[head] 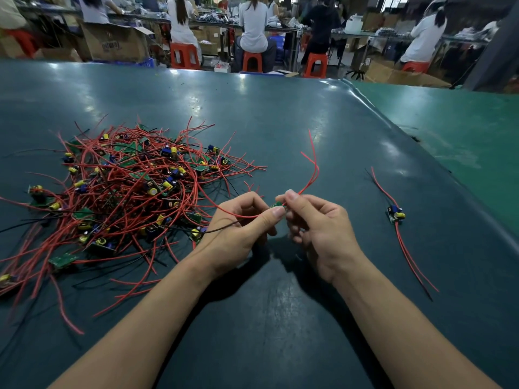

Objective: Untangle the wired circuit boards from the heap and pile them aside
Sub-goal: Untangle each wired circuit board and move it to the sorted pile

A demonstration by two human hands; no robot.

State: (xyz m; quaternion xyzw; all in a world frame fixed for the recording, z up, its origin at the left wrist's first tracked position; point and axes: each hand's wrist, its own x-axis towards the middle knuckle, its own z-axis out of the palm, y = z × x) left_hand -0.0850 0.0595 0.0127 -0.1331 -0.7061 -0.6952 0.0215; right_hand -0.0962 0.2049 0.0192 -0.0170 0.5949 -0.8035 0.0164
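Most of the job is plainly ahead: the heap [120, 192] of red and black wires and small green boards sprawls over the left of the dark green surface [280, 122], looking barely thinned, while just one freed board [395, 215] lies well apart on the right, its wires trailing toward the near edge, a pile of one so far. Both forearms reach in from the near edge and meet at the middle, just beside the heap's right fringe. The left hand [238, 228] has its fingers curled, thumb and forefinger pinching a red wire close to the held board [278, 204], of which only a sliver of green shows between the hands. The right hand [317, 228] pinches the same piece from the other side, thumb on top. Two red leads [311, 169] rise from it, and one red strand runs back into the heap, so I judge it not yet fully free.
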